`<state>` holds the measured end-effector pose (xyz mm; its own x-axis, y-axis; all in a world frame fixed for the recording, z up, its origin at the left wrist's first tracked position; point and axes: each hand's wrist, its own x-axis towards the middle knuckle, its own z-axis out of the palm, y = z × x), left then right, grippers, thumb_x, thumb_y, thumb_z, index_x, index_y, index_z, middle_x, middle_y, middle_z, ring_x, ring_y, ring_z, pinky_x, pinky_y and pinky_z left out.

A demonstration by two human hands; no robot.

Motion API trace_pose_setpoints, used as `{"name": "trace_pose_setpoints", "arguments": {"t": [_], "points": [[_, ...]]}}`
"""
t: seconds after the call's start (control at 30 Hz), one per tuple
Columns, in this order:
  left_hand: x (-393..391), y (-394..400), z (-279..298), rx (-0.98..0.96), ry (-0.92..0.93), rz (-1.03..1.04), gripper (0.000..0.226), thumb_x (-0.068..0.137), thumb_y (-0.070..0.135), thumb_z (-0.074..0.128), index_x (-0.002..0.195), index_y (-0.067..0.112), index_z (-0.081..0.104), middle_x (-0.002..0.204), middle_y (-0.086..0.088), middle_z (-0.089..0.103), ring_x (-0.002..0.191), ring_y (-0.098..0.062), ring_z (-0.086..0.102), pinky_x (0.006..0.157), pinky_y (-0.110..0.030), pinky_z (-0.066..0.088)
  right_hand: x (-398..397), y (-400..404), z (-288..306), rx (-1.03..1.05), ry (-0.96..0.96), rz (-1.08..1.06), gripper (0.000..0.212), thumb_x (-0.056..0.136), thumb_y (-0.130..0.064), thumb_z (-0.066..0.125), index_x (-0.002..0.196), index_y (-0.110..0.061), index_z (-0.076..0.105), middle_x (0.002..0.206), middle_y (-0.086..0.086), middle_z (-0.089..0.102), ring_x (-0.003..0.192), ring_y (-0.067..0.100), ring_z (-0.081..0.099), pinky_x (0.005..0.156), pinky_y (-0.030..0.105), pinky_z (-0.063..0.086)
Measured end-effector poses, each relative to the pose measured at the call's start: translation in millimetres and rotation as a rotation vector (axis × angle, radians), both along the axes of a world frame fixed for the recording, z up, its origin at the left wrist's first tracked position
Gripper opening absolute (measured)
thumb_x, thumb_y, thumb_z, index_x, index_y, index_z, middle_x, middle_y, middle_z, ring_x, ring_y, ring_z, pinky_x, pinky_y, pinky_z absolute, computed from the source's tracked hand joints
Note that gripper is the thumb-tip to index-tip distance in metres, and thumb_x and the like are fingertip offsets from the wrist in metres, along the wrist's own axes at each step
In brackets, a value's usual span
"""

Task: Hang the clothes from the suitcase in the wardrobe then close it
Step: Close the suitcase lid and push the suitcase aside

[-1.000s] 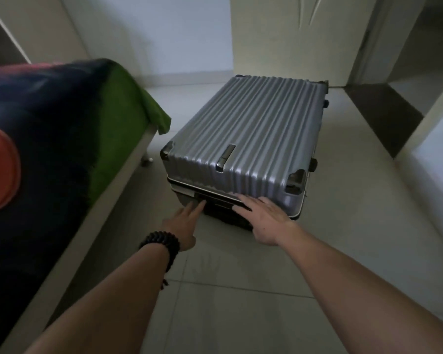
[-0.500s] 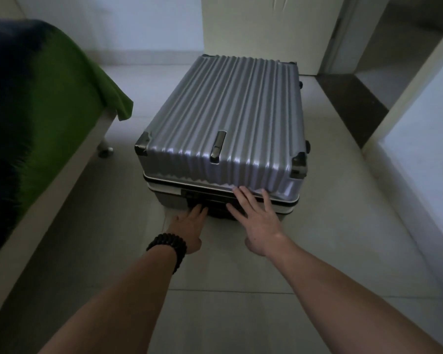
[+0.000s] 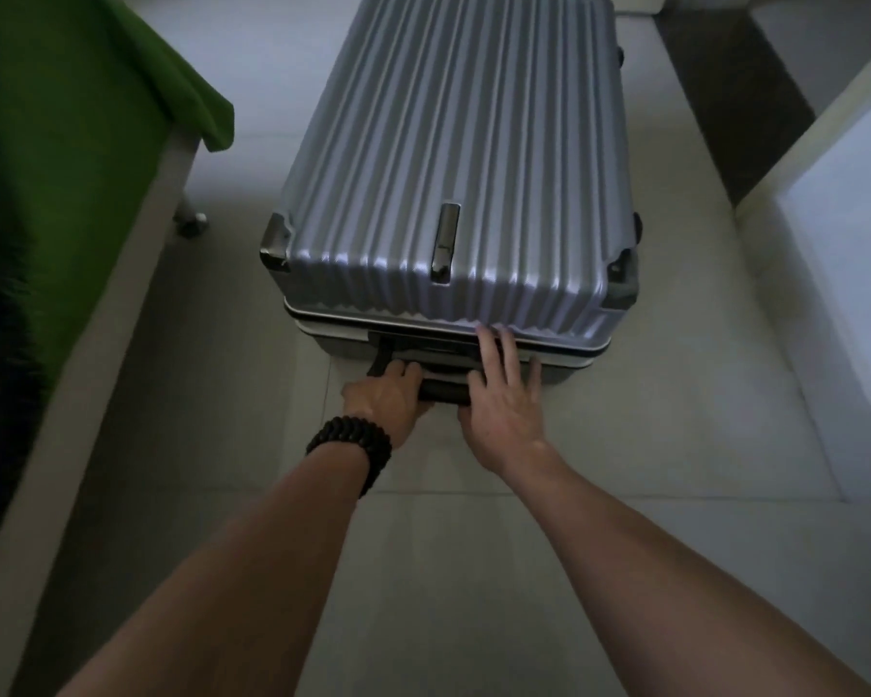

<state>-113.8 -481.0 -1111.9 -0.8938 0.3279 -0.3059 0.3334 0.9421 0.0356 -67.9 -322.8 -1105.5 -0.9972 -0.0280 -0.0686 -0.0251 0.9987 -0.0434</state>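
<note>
A closed silver ribbed suitcase (image 3: 453,163) lies flat on the tiled floor, its near end facing me. My left hand (image 3: 385,394), a black bead bracelet on its wrist, curls its fingers round the black handle (image 3: 441,389) on that near end. To its right, my right hand (image 3: 504,399) has straight fingers laid against the same end, its fingertips touching the seam under the lid. No clothes show. The wardrobe is not clearly in view.
A bed with a green cover (image 3: 66,158) runs along the left, one caster (image 3: 192,224) near the suitcase corner. A white panel (image 3: 835,254) stands at the right with a dark floor strip (image 3: 735,98) behind it. Bare tiles lie under my arms.
The view has moved closer and tilted down over the suitcase. My left hand went from reaching with straight fingers to gripping the handle; my right hand slid lower on the near end.
</note>
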Motion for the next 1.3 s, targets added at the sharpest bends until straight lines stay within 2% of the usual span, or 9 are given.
{"name": "trace_pose_setpoints", "arguments": {"t": [0.13,0.33,0.57,0.7,0.77,0.83,0.9,1.1,1.3], "points": [[52.4,4.6,92.1,-0.137,-0.148,-0.156,0.045,0.098,0.051,0.04,0.121,0.013,0.046,0.125,-0.007,0.057,0.104,-0.03,0.064,0.074,-0.036,0.044,52.8,16.8,69.5,0.015,-0.123,0.108,0.04,0.067,-0.041,0.082,0.092,-0.013,0.07,0.152,0.009,0.035,0.136,0.033,0.024,0.098,0.069,0.036],[105.2,10.8,284.5,-0.142,-0.2,-0.189,0.041,0.1,0.051,0.036,0.116,0.015,0.047,0.116,-0.004,0.063,0.098,-0.028,0.066,0.067,-0.034,0.038,94.6,30.9,258.3,0.029,-0.281,0.177,0.032,0.089,-0.038,0.062,0.109,-0.014,0.06,0.16,0.004,0.004,0.147,0.028,-0.001,0.107,0.072,0.017],[74.9,-5.2,522.7,-0.052,-0.014,-0.142,0.037,0.1,0.049,0.036,0.117,0.017,0.043,0.109,0.0,0.057,0.083,-0.026,0.067,0.059,-0.034,0.04,57.7,24.0,498.8,-0.078,-0.239,0.137,0.038,0.095,-0.045,0.05,0.121,-0.018,0.049,0.156,0.003,0.02,0.15,0.033,-0.001,0.101,0.073,0.029],[31.9,-13.0,557.6,-0.005,0.062,-0.047,0.027,0.099,0.042,0.044,0.114,0.021,0.036,0.111,0.001,0.049,0.085,-0.029,0.066,0.068,-0.042,0.05,13.2,16.9,545.0,-0.125,-0.276,0.094,0.041,0.098,-0.041,0.045,0.134,-0.023,0.037,0.158,-0.001,0.013,0.148,0.035,0.001,0.104,0.072,0.024],[16.3,-15.9,560.8,-0.015,0.045,0.0,0.037,0.098,0.038,0.047,0.129,0.028,0.029,0.139,-0.003,0.036,0.106,-0.036,0.059,0.084,-0.056,0.048,0.3,19.9,548.2,-0.111,-0.343,0.014,0.047,0.099,-0.044,0.038,0.142,-0.032,0.023,0.161,-0.002,-0.003,0.148,0.037,-0.004,0.104,0.075,0.019],[18.1,-25.0,552.3,-0.085,-0.038,0.042,0.059,0.097,0.049,0.041,0.146,0.045,0.009,0.161,-0.005,-0.005,0.135,-0.049,0.028,0.097,-0.071,0.034,7.1,17.8,538.4,-0.029,-0.414,-0.037,0.059,0.096,-0.062,0.02,0.148,-0.044,0.0,0.156,-0.003,-0.032,0.146,0.039,-0.017,0.103,0.077,0.01],[31.8,-37.2,537.2,-0.09,-0.081,0.103,0.065,0.093,0.066,0.029,0.146,0.053,-0.006,0.161,-0.003,-0.022,0.142,-0.056,-0.001,0.099,-0.077,0.025,24.2,8.8,521.9,0.019,-0.445,-0.058,0.065,0.09,-0.071,0.005,0.145,-0.047,-0.019,0.145,-0.003,-0.05,0.142,0.038,-0.029,0.103,0.078,0.002],[20.1,-54.1,530.2,-0.041,-0.134,0.134,0.082,0.08,0.082,0.033,0.144,0.057,-0.01,0.16,-0.001,-0.024,0.141,-0.058,-0.009,0.096,-0.076,0.033,6.7,-2.3,517.4,0.011,-0.46,-0.048,0.063,0.089,-0.072,0.003,0.144,-0.049,-0.019,0.141,-0.004,-0.055,0.139,0.036,-0.036,0.104,0.078,-0.002],[-29.5,-69.7,540.1,-0.031,-0.209,0.113,0.088,0.081,0.075,0.047,0.144,0.057,-0.013,0.16,-0.001,-0.025,0.141,-0.058,-0.007,0.096,-0.074,0.037,-43.8,-19.3,520.1,0.039,-0.545,-0.122,0.061,0.088,-0.072,0.006,0.138,-0.056,-0.025,0.134,-0.008,-0.06,0.138,0.046,-0.032,0.105,0.075,0.021]]}}
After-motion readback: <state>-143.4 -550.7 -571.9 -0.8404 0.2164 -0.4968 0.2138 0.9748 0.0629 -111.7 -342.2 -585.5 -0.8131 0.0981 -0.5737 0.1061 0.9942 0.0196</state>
